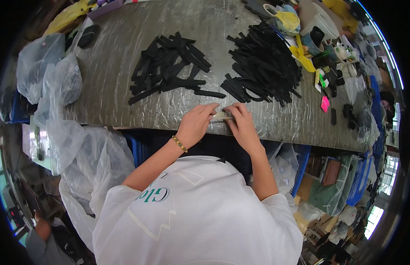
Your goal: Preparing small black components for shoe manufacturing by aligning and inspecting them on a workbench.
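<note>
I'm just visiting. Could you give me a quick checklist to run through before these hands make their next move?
1. Both hands in view: ok. The left hand and right hand are close together at the table's near edge.
2. Small pale item between the fingertips identified: cannot tell; fingers partly hide it.
3. Left pile of black strips neatly lined up: not ok; strips lie crisscross.
4. Low strip clear of the right pile of black strips: cannot tell; its right end comes very close.
5. Pink piece out of the hands' way: ok; it lies well off to the right.
</note>
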`<state>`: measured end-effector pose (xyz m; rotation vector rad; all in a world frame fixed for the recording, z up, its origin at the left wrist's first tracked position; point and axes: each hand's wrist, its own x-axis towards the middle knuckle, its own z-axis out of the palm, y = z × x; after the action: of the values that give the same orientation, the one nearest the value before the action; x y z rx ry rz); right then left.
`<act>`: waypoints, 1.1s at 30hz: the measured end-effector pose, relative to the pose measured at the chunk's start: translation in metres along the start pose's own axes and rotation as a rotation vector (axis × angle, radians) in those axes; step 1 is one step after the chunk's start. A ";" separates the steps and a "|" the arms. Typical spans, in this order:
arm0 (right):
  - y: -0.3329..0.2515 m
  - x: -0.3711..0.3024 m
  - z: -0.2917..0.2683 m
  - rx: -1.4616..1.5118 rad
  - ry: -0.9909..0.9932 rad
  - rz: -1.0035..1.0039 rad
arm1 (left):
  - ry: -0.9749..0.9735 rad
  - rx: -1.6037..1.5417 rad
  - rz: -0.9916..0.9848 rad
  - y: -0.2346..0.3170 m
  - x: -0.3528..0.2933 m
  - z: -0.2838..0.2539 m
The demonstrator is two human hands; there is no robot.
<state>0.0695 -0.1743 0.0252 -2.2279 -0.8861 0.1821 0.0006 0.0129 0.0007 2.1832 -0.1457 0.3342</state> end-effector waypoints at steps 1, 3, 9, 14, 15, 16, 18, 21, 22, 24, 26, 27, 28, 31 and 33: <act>0.001 -0.001 0.000 -0.039 -0.033 0.003 | -0.007 0.001 -0.005 0.000 0.000 -0.001; 0.010 0.001 0.003 -0.031 -0.023 -0.027 | -0.005 -0.005 0.030 -0.003 0.001 0.000; 0.003 0.011 -0.006 0.142 -0.010 -0.042 | 0.023 -0.047 0.110 -0.005 0.003 -0.017; -0.005 0.003 0.000 0.084 0.121 -0.089 | 0.110 -0.001 0.037 -0.012 0.000 -0.033; 0.001 -0.005 0.002 -0.004 0.075 -0.130 | 0.108 0.000 0.045 -0.013 -0.001 -0.037; 0.004 -0.009 0.001 -0.091 0.028 -0.170 | 0.150 0.006 0.022 -0.014 -0.002 -0.041; 0.011 -0.017 -0.006 -0.186 0.100 -0.114 | 0.212 0.016 -0.013 -0.022 -0.003 -0.047; 0.030 -0.014 -0.015 -0.381 0.228 -0.044 | 0.236 0.010 -0.044 -0.022 -0.005 -0.053; 0.030 -0.008 -0.017 -0.391 0.272 -0.065 | 0.236 0.009 -0.039 -0.021 -0.004 -0.053; 0.027 0.006 -0.014 -0.423 0.338 -0.165 | 0.234 0.004 -0.048 -0.019 -0.003 -0.053; 0.021 0.022 0.000 -0.456 0.315 -0.219 | 0.244 -0.015 -0.041 -0.016 -0.002 -0.049; 0.022 0.028 0.006 -0.487 0.287 -0.271 | 0.252 -0.034 -0.039 -0.015 -0.001 -0.046; 0.025 0.035 0.014 -0.552 0.301 -0.320 | 0.256 -0.030 -0.037 -0.014 -0.001 -0.046; 0.031 0.045 0.024 -0.601 0.248 -0.359 | 0.266 -0.051 -0.039 -0.011 -0.001 -0.048; 0.031 0.048 0.026 -0.564 0.225 -0.354 | 0.306 -0.070 -0.049 -0.010 -0.003 -0.050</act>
<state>0.1126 -0.1444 -0.0081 -2.4695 -1.2997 -0.5354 -0.0094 0.0589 0.0199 2.0355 0.0662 0.6204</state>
